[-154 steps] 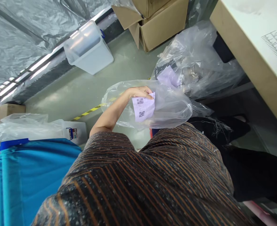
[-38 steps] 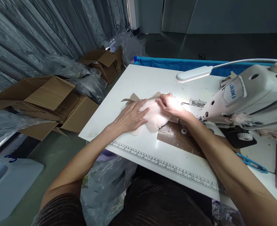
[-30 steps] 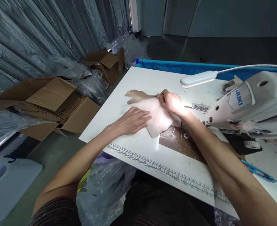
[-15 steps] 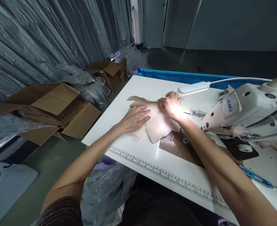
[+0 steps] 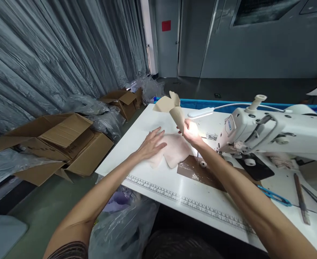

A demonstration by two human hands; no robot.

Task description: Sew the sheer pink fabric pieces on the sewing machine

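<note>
Both bare forearms are extended forward over the counter [image 5: 137, 118]. The left hand [image 5: 151, 144] is held palm down, its fingers spread and pointed forward. The right hand [image 5: 190, 131] is raised slightly higher, its fingers curled in a pinch, with the right forearm angled inward from the lower right.

Relative to the grip of the right hand [image 5: 191, 132]: sewing machine [image 5: 290, 131] right; fabric [image 5: 177, 149] nearer the body, on the table [image 5: 137, 127]; box [image 5: 67, 133] far left, on the floor [image 5: 47, 201].
</note>
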